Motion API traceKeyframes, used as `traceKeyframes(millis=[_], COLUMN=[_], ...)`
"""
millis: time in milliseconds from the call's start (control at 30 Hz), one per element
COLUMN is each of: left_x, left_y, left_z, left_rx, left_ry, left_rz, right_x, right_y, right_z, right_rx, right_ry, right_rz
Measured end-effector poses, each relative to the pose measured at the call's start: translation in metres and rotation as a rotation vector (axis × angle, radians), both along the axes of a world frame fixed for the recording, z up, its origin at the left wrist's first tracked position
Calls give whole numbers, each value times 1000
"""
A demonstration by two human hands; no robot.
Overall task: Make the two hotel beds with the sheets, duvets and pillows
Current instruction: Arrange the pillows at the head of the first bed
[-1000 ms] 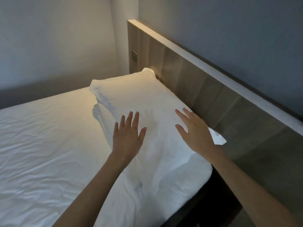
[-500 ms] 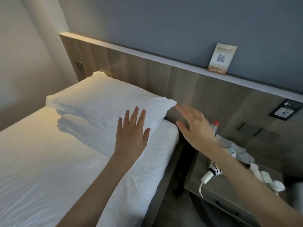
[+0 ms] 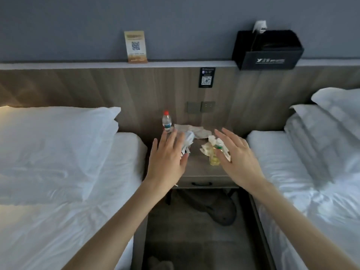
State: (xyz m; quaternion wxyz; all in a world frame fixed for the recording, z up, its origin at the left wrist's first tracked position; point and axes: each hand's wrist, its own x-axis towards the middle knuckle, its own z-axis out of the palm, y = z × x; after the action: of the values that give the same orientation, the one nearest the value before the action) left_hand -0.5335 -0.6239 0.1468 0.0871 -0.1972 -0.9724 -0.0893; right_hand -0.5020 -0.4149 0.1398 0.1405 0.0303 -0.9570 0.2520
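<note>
Fingers (image 3: 171, 142) of left hand (image 3: 165, 164) and right hand (image 3: 240, 162) spread, empty, above cluttered worktop (image 3: 200, 167); left pillow (image 3: 54, 141) lies at headboard (image 3: 97, 88), so likely next: square right pillows (image 3: 329, 117) flush likewise, corners aligned.

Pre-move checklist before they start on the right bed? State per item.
1. Hands free: left hand and right hand are open and hold nothing. ok
2. Head of the left bed: pillow lies against the headboard. ok
3. Duvet on the left bed: only a white cover shows. cannot tell
4. Head of the right bed: stacked linen is piled up, not spread. not ok
5. Aisle floor: dark bundle lies below the nightstand, a possible trip risk. not ok
6. Clutter near the hands: water bottle stands upright on the nightstand. ok
</note>
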Motion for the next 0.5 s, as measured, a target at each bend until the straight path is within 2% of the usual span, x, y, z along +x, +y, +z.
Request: traceKeyframes(millis=[167, 500], left_x=[50, 135], left_y=[114, 310], left_z=[-18, -44], left_rx=[-29, -63], left_ry=[-26, -162], left_rz=[-134, -496], right_x=[84, 257], right_y=[104, 256], right_z=[-15, -30], right_rx=[26, -23], right_ry=[-65, -192], right_rz=[-110, -526])
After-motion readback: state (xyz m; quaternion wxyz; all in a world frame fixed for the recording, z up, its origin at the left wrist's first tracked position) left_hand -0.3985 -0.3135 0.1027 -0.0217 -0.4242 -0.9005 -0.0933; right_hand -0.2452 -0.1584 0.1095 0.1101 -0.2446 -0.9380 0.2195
